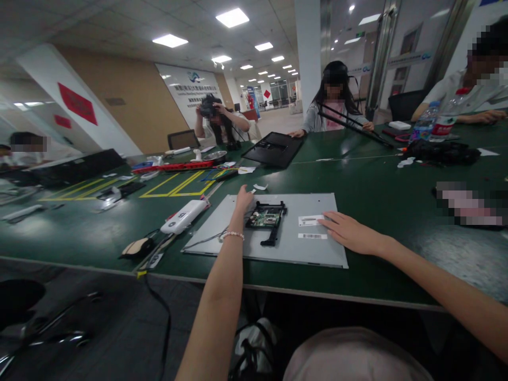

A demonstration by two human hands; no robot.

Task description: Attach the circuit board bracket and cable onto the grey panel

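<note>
A flat grey metal-backed display panel [278,255] lies on the green table before me. A black plastic bracket [273,236] and a green circuit board [265,218] sit at its middle. My left hand [243,199] reaches across to the panel's far edge, left of the board; its fingers look stretched out, though their tips are small and partly hidden. My right hand [344,230] lies flat over the panel's right edge, fingertips touching a white label [310,220]. A second barcode label [313,236] is just below. Thin cables [206,242] run out on the panel's left.
Left of the panel are a white power strip [184,216] and a beige-and-black object [137,247]. Across the table, a person holds a black frame [353,124] and touches a black cover [273,148]. Bottles [442,124] and a phone [468,206] are at right.
</note>
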